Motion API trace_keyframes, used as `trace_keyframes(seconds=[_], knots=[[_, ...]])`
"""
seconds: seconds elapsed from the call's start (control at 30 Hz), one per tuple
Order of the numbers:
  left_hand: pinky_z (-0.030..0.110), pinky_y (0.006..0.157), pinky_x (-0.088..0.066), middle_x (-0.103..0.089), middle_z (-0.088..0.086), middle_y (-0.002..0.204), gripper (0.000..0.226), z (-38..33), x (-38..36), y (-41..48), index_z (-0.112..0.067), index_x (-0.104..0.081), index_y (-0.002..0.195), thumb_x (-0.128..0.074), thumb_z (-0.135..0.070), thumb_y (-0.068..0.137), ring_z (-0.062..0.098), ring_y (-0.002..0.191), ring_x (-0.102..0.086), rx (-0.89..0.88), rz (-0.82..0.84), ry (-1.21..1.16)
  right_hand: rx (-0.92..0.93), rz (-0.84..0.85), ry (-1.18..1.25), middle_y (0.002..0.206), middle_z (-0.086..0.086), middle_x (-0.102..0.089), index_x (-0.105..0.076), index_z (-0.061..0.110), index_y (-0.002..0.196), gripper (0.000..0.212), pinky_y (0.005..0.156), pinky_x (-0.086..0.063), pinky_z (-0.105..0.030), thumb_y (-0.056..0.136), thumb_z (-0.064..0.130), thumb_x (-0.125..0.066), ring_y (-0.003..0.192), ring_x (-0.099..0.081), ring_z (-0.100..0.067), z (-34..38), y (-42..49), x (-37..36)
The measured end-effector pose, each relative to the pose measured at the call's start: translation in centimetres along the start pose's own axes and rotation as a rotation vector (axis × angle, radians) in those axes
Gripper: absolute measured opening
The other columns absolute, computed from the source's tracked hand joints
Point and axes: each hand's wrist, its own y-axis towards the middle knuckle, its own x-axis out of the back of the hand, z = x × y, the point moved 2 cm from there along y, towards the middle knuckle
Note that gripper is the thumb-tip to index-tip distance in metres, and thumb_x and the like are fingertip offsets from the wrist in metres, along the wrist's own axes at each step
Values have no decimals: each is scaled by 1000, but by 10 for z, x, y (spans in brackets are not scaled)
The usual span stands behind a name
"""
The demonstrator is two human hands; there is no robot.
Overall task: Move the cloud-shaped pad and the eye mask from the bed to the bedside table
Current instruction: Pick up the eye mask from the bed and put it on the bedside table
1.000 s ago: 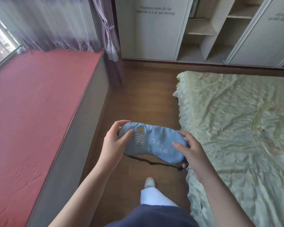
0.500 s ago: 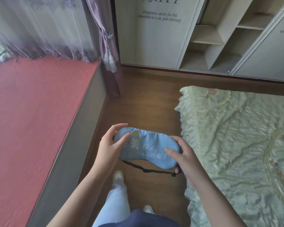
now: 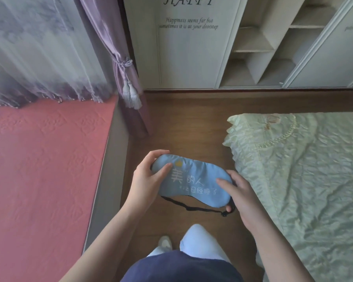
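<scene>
I hold a light blue eye mask (image 3: 194,182) with white characters printed on it, over the wooden floor between the bed and the window seat. My left hand (image 3: 146,180) grips its left end, thumb on top. My right hand (image 3: 240,192) grips its right end. The mask's black strap (image 3: 192,207) hangs in a loop below it. The bed (image 3: 306,180) with a pale green cover lies to the right. Neither the cloud-shaped pad nor the bedside table is in view.
A red-cushioned window seat (image 3: 45,169) fills the left, with sheer and purple curtains (image 3: 118,64) behind it. A white wardrobe (image 3: 192,47) with open shelves stands ahead. Brown wooden floor (image 3: 183,123) runs between seat and bed. My legs and one shoe show below.
My view has tilted up and shifted, so the wardrobe shows more. I have stepped along the aisle, legs changing place. Both hands keep the same hold on the eye mask.
</scene>
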Motion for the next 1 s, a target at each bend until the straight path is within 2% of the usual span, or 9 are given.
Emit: trace_keyframes(seconds=[0.2, 0.33, 0.53, 0.77, 1.0], knots=[[42, 86, -54, -68, -9, 99, 21, -9, -7, 74, -30, -62, 103, -64, -18, 85, 13, 93, -65, -3, 44, 25, 6, -54, 23, 86, -10, -61, -63, 20, 94, 8, 40, -36, -24, 89, 22, -57, 66, -49, -26, 23, 62, 4], [40, 87, -55, -69, -9, 99, 21, -18, -24, 138, -30, -64, 103, -65, -19, 84, 10, 92, -66, 6, 73, 28, 15, -75, 50, 86, -9, -61, -63, 19, 94, 8, 40, -36, -24, 89, 21, -57, 67, -49, -25, 44, 118, 16], [43, 87, -55, -71, -7, 99, 23, -46, -65, 247, -34, -66, 100, -65, -17, 85, 15, 93, -68, -11, 104, -7, 46, -99, 83, 85, -8, -58, -63, 17, 99, 12, 38, -36, -23, 88, 20, -59, 53, -47, -14, 91, 211, 54], [34, 83, -55, -70, -10, 98, 23, -85, -108, 360, -31, -66, 102, -64, -16, 85, 11, 91, -67, -32, 79, -27, 89, -92, 36, 73, 0, -57, -62, 22, 92, 6, 39, -36, -23, 87, 24, -61, 45, -43, -14, 164, 312, 102], [33, 80, -56, -71, -6, 97, 22, -103, -132, 452, -28, -65, 103, -64, -16, 86, 14, 89, -68, 5, 78, -58, 42, -81, 59, 74, -5, -55, -62, 18, 90, 17, 38, -35, -22, 81, 31, -65, 41, -40, -15, 202, 397, 121]])
